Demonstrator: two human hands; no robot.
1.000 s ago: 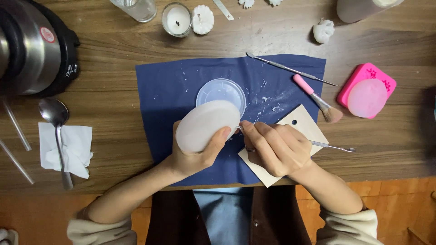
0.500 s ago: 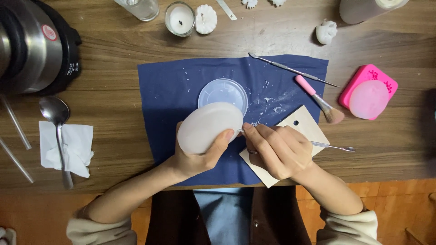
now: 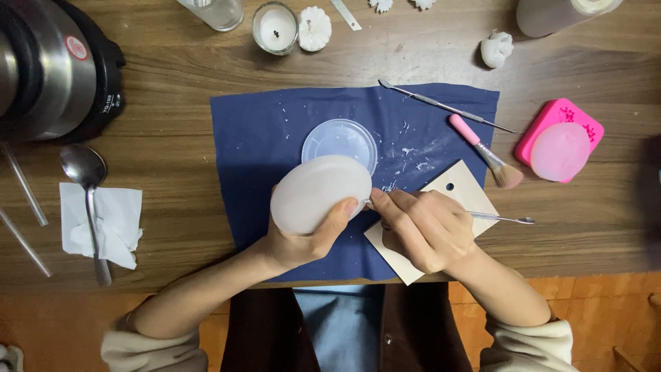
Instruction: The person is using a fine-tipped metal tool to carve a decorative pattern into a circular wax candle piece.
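Now we scrape: our left hand (image 3: 303, 238) grips the white oval mould (image 3: 320, 193) above the blue cloth (image 3: 255, 145), our right hand (image 3: 420, 227) pinching the metal tool (image 3: 499, 218) at its rim; next we judge small, steady strokes are needed.

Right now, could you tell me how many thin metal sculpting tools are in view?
2. One sculpting tool lies along the far edge of the blue cloth; the other tool is held in the right hand, its tip at the white mould.

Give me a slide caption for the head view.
Left hand holds a white oval mould while right hand works a metal tool against it.
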